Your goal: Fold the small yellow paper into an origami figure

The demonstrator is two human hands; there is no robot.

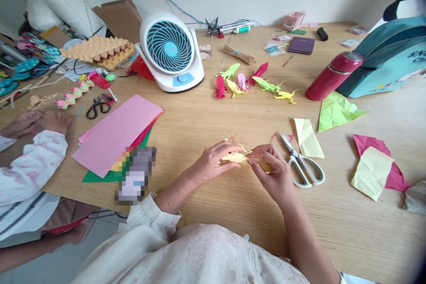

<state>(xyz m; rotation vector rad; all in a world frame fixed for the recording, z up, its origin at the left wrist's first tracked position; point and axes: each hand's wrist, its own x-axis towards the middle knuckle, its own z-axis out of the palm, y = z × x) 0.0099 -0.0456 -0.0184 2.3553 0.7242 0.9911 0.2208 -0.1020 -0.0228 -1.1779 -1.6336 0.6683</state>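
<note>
Between my two hands is a pale yellow folded paper figure (234,157), held just above the wooden table. My left hand (213,162) grips its left part, with fingers over the top and thumb below. With thumb and fingers closed, my right hand (271,168) pinches its right end; part of the paper is hidden behind those fingers. White-handled scissors (301,164) lie just right of my right hand, blades slightly parted. A pale yellow paper piece (308,138) rests beyond them. Farther back sit several finished folded paper animals (238,82) in red, green, yellow and pink.
A white fan (171,51) stands at the back. Coloured paper sheets (120,133) and a blurred phone (136,175) lie left. A red bottle (334,75), a teal bag (382,60) and creased papers (372,173) are right. A co-worker's hands (40,122) rest at far left.
</note>
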